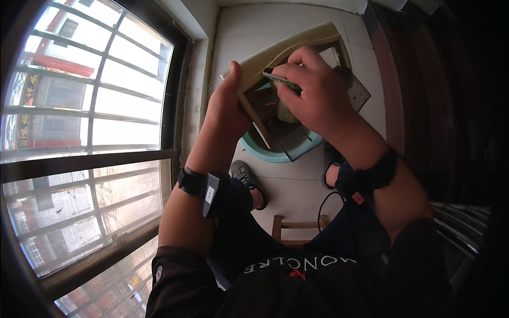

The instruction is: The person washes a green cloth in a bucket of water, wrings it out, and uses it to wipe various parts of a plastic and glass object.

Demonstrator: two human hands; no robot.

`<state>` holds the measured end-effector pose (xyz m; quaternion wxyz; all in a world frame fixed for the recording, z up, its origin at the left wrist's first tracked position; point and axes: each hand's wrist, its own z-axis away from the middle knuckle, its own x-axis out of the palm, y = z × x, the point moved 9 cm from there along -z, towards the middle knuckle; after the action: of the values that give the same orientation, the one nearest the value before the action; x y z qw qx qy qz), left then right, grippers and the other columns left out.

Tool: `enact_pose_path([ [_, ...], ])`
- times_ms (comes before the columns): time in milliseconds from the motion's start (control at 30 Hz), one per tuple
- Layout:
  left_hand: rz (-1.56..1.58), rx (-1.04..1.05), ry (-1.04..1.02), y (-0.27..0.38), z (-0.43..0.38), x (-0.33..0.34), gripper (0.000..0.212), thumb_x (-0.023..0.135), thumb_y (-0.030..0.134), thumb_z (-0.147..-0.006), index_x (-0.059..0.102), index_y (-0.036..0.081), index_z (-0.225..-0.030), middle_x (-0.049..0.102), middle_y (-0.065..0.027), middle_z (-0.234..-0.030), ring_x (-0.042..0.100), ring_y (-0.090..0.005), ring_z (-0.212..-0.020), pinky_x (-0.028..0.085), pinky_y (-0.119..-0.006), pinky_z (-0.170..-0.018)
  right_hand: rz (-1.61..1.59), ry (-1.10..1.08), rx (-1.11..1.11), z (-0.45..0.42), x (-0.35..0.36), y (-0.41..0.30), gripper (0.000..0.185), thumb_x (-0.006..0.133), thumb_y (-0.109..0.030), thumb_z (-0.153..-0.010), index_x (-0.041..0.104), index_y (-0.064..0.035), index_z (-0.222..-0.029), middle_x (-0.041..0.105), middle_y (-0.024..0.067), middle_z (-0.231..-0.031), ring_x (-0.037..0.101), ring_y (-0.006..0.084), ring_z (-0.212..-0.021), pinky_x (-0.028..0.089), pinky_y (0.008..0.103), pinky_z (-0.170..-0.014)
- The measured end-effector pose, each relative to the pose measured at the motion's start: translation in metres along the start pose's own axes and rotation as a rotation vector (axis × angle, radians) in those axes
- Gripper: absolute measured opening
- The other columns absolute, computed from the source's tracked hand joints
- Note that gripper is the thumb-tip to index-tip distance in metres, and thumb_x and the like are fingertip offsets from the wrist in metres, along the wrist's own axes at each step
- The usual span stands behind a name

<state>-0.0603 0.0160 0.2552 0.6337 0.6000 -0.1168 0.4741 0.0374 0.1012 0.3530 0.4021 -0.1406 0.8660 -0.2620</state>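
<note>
My left hand (227, 104) grips the left side of a beige plastic frame-like housing (280, 51), its thumb along the upper edge. The housing is tilted and has a wide opening. Pinched between the thumb and fingers of my right hand (320, 89) is a green scouring pad (283, 82), over that opening. Below, a teal plastic basin (262, 154) stands on the floor. A dark flat panel (360, 92) juts out at the right; how it joins the housing is hidden. Inside the opening, a greenish-grey rough piece (287, 114) shows partly under my right hand.
A barred window (131, 99) runs along the left. Dark red steps (391, 83) rise on the right. My shoes (243, 174) are planted on the tiled floor (286, 190) near the basin. A wooden stool (277, 228) is beneath me, and a black cable (320, 210) hangs by my right leg.
</note>
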Motion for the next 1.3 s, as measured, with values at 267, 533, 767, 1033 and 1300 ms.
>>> enact_pose_path([
  [267,-0.009,0.058,0.074,0.003,0.002,-0.003,0.064,0.032,0.049,-0.104,0.042,-0.006,-0.137,0.055,-0.0223,-0.126,0.058,-0.0321,-0.117,0.047,-0.046,-0.101,0.33,-0.093,-0.2,0.011,0.031,-0.036,0.019,0.066,-0.011,-0.076,0.069,-0.0085,-0.094,0.054,0.0112,-0.095,0.061,0.0258,-0.082,0.055,0.0371,-0.068],
  [533,0.028,0.049,0.13,0.005,0.002,-0.005,0.063,0.03,0.046,-0.105,0.04,-0.007,-0.138,0.053,-0.0234,-0.128,0.054,-0.0343,-0.12,0.044,-0.048,-0.104,0.385,-0.223,-0.16,0.014,0.038,-0.034,0.026,0.064,-0.009,-0.077,0.069,-0.0103,-0.103,0.053,0.0126,-0.103,0.059,0.0284,-0.091,0.053,0.0382,-0.076],
  [767,-0.028,0.071,0.129,0.009,0.003,0.0,0.061,0.03,0.044,-0.105,0.042,-0.007,-0.136,0.054,-0.0235,-0.128,0.054,-0.0347,-0.12,0.044,-0.048,-0.103,0.373,-0.185,-0.161,0.015,0.037,-0.03,0.018,0.066,-0.014,-0.077,0.069,-0.0099,-0.095,0.053,0.0145,-0.102,0.06,0.0289,-0.087,0.054,0.0382,-0.074],
  [1033,0.003,0.104,0.105,0.012,0.002,-0.008,0.057,0.042,0.041,-0.104,0.044,-0.008,-0.133,0.056,-0.0239,-0.124,0.057,-0.0347,-0.116,0.046,-0.045,-0.101,0.375,-0.225,-0.074,0.014,0.04,-0.023,0.032,0.066,-0.015,-0.079,0.072,-0.0187,-0.11,0.053,0.0131,-0.1,0.059,0.0273,-0.087,0.054,0.0374,-0.075],
  [1300,-0.084,0.119,0.042,0.018,0.003,-0.002,0.062,0.044,0.044,-0.102,0.042,-0.008,-0.135,0.056,-0.0244,-0.124,0.06,-0.0333,-0.113,0.05,-0.044,-0.098,0.365,-0.227,-0.017,0.012,0.03,-0.021,0.033,0.067,-0.018,-0.081,0.072,-0.0225,-0.114,0.053,0.0118,-0.099,0.059,0.0272,-0.089,0.054,0.0385,-0.076],
])
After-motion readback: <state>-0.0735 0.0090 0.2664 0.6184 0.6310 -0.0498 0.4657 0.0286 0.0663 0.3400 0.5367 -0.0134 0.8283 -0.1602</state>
